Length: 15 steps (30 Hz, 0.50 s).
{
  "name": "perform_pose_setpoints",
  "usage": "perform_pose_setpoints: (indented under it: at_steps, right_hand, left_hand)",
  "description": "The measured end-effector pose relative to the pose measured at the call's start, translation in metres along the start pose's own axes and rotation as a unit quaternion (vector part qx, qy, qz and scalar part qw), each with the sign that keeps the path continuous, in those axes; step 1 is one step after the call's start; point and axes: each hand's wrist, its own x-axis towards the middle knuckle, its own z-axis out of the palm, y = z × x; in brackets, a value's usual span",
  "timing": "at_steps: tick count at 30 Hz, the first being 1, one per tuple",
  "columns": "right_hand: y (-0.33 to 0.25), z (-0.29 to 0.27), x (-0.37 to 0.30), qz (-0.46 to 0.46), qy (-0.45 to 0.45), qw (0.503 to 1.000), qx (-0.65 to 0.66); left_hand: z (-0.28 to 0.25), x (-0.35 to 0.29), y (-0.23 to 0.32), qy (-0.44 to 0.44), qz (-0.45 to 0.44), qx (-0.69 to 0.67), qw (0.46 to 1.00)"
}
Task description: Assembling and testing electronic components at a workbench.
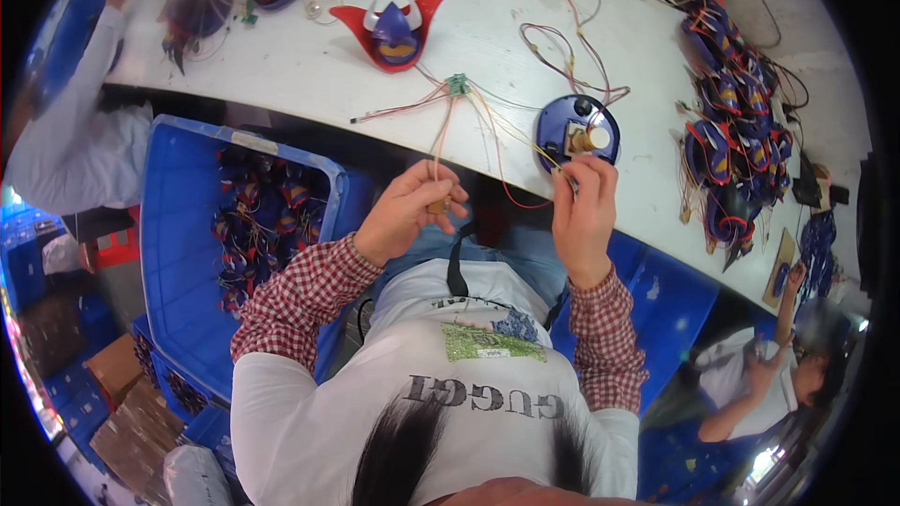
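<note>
My left hand [405, 211] is closed in a pinch on pale wires [441, 139], with a small brass-coloured part [438, 207] at its fingertips. Those wires run up to a small green circuit board [457, 84] lying on the white table. At the table's front edge, the fingers of my right hand [586, 215] pinch a thin yellow wire [511, 131]. Just beyond them sits a round purple housing [551, 117] with a white cylindrical part [597, 138] inside. Behind the board stands a red and purple horned toy head [394, 33], with wires beneath it.
A blue bin [187, 253] of wired toy heads stands at my left. More heads [741, 122] are heaped along the table's right side. Loose cable [572, 56] coils behind the housing. One co-worker [80, 141] is at the left, another [759, 379] at the lower right.
</note>
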Motion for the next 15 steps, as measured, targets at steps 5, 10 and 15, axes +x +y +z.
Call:
perform_pose_setpoints:
  at_steps: [5,10,15]
  right_hand:
    - [-0.016,0.017,0.007,-0.064,-0.041,0.997,0.034]
    - [-0.032,0.037,0.026,-0.096,-0.072,0.992,0.025]
    - [-0.040,0.072,0.075,-0.092,-0.042,0.989,0.104]
  left_hand:
    - [-0.003,-0.003,0.001,-0.013,0.001,-0.019,1.000]
    - [-0.014,-0.013,0.006,-0.004,0.029,0.012,1.000]
    - [-0.019,-0.014,0.007,-0.001,0.039,0.045,0.998]
